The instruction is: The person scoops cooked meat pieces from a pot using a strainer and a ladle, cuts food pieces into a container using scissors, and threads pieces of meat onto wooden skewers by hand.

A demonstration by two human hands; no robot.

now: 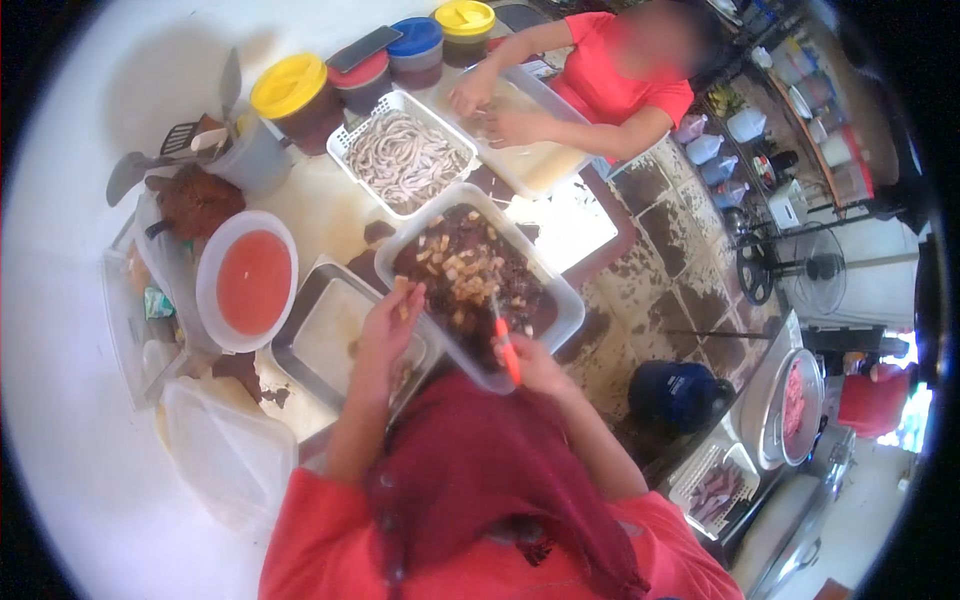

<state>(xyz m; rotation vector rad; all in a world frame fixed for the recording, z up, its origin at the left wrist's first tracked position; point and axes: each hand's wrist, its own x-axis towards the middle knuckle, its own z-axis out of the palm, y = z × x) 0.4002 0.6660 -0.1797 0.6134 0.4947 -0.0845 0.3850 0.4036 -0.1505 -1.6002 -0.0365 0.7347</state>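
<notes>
Lying between your hands: one tub (pixel 564 300) of pale chunks (pixel 470 272); left hand (pixel 388 328), pinching small piece (pixel 402 286); right hand (pixel 532 366), gripping orange-handled knife (pixel 508 350).

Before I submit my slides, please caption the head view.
Right hand holding an orange-handled utensil at a tub of pale chunks.

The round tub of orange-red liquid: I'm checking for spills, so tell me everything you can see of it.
The round, whitish, plastic-looking tub stands upright and uncovered on the table, at the person's left, beside a rectangular metal tray. Smooth orange-red liquid sits below its rim. No orange-red spill shows around it, nor any utensil in it; its underside is hidden.
</notes>
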